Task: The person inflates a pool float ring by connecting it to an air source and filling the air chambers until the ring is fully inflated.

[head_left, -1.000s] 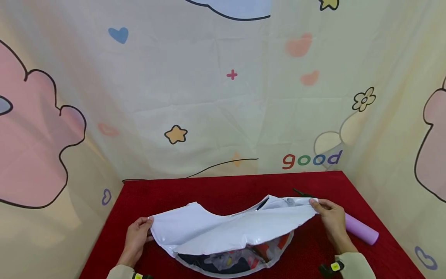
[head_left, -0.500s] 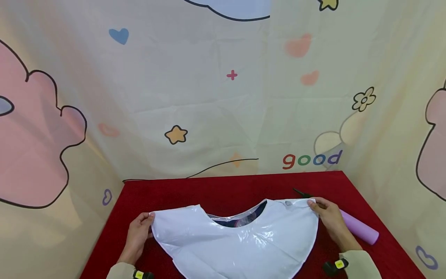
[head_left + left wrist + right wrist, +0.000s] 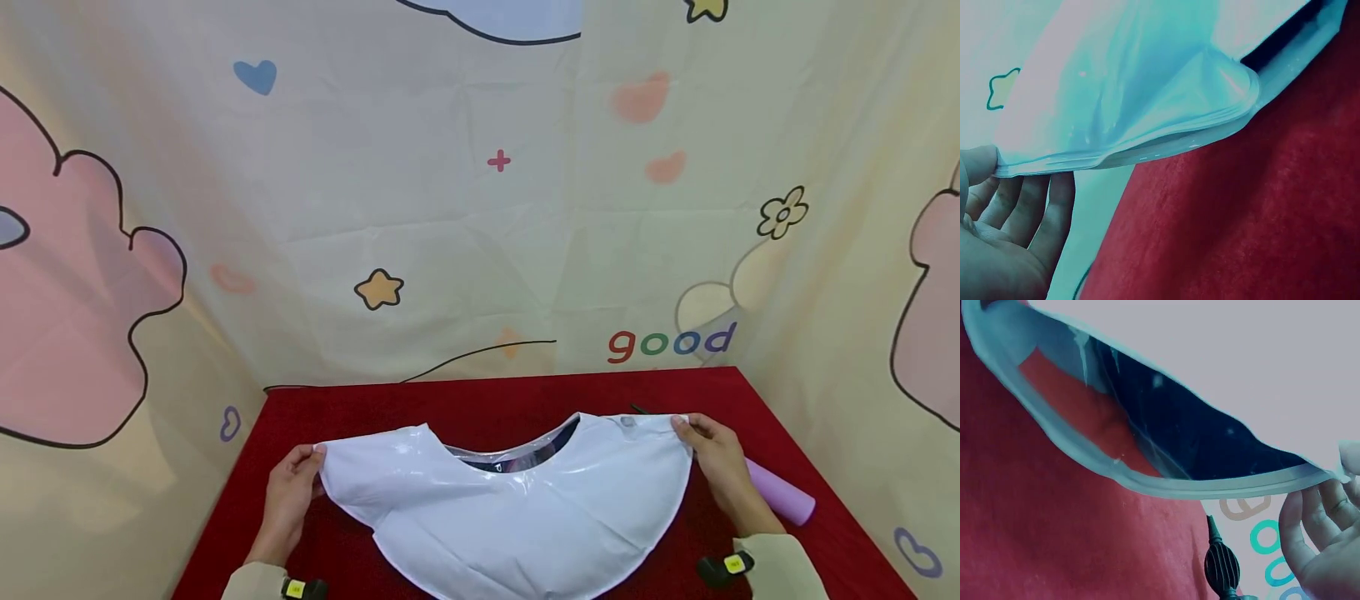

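Note:
A deflated white swim ring (image 3: pixel 517 525) of glossy plastic hangs flat, folded over at its top edge, with its hole as a curved notch. A small round valve (image 3: pixel 628 422) shows near its upper right corner. My left hand (image 3: pixel 291 490) pinches the upper left corner between thumb and fingers. At the opposite corner, my right hand (image 3: pixel 718 465) pinches the plastic the same way. In the right wrist view, the gap between the layers shows a dark blue and orange print (image 3: pixel 1079 406). The lower edge of the ring is out of the head view.
A lilac cylinder (image 3: pixel 780 493) lies on the red table cover (image 3: pixel 360 408) behind my right wrist. A black ribbed hand pump (image 3: pixel 1222 565) stands near it, mostly hidden in the head view. A printed curtain (image 3: pixel 450 208) encloses the table.
The front layer, earlier lifted so the printed inside showed, has dropped to hang flat with its white face toward me. Both hands have since risen slightly, holding the corners.

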Motion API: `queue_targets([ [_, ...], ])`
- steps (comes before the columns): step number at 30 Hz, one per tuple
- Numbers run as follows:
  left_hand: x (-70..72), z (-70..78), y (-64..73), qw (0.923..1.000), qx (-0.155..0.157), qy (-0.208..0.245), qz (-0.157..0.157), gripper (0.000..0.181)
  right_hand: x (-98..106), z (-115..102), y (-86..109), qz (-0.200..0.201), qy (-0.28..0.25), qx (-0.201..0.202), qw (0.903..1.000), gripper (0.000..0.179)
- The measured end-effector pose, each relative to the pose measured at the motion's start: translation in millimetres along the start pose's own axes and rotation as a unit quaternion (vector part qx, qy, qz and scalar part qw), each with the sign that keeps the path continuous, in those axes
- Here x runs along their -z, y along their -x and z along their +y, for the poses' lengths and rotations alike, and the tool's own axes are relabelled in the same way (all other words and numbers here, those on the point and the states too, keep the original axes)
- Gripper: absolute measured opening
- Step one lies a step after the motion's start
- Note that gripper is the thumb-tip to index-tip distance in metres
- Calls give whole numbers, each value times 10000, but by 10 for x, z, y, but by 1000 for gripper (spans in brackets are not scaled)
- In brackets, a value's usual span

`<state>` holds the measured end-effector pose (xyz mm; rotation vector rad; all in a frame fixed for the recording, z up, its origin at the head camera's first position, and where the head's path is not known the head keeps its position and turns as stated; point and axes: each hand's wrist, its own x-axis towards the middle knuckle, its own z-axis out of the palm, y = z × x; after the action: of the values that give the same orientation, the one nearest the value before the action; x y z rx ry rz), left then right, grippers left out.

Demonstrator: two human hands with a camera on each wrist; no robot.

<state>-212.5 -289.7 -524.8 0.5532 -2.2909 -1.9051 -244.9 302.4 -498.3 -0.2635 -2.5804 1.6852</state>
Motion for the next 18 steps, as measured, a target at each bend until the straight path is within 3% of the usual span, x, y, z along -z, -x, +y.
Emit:
queue_targets([
  [2, 5, 20, 18, 9987, -162, -475, 118, 38, 1, -14, 20, 124, 302, 13, 9995, 62],
  [4, 12, 33, 47, 9926, -457, -1081, 300, 38, 3, -29, 57, 303, 821, 119, 9961, 62],
  [6, 24, 53, 92, 9801, -873, -1722, 467, 34, 15, -51, 103, 420, 1321, 319, 9898, 61],
  [9, 36, 94, 138, 9654, -1314, -2195, 513, 28, 47, -99, 135, 439, 1806, 651, 9804, 60],
  [15, 63, 154, 162, 9568, -1483, -2473, 377, 30, 97, -182, 156, -139, 1384, 420, 9894, 62],
  [18, 83, 183, 190, 9560, -1484, -2510, 314, 32, 92, -220, 184, -188, 1089, 171, 9937, 64],
])
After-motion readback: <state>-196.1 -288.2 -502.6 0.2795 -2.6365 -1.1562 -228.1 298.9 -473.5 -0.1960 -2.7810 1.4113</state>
